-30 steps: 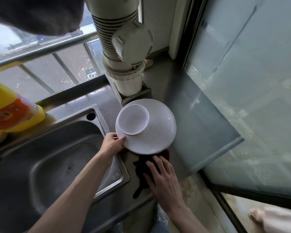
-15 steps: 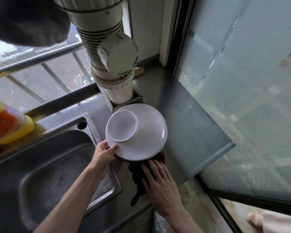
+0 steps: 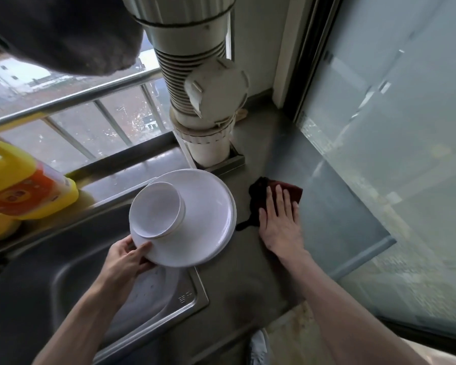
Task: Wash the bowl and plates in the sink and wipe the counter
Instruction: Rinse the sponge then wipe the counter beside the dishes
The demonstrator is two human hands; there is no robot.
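A white bowl (image 3: 156, 213) sits on stacked white plates (image 3: 206, 222). My left hand (image 3: 124, 259) grips the near rim of the plates and holds them lifted over the right edge of the steel sink (image 3: 63, 285). My right hand (image 3: 279, 222) lies flat, fingers straight, pressing a dark red cloth (image 3: 287, 191) onto the grey counter (image 3: 248, 280) to the right of the plates. Part of the cloth shows black at its left side.
A thick white drain pipe (image 3: 203, 106) rises from the counter behind the plates. A yellow detergent bottle (image 3: 16, 185) lies on the ledge left of the sink. A frosted glass panel (image 3: 392, 154) bounds the counter on the right. Window bars run along the back.
My left hand has lifted the plates with the bowl leftward off the counter, over the sink edge. My right hand has slid the cloth away from me and to the right across the counter.
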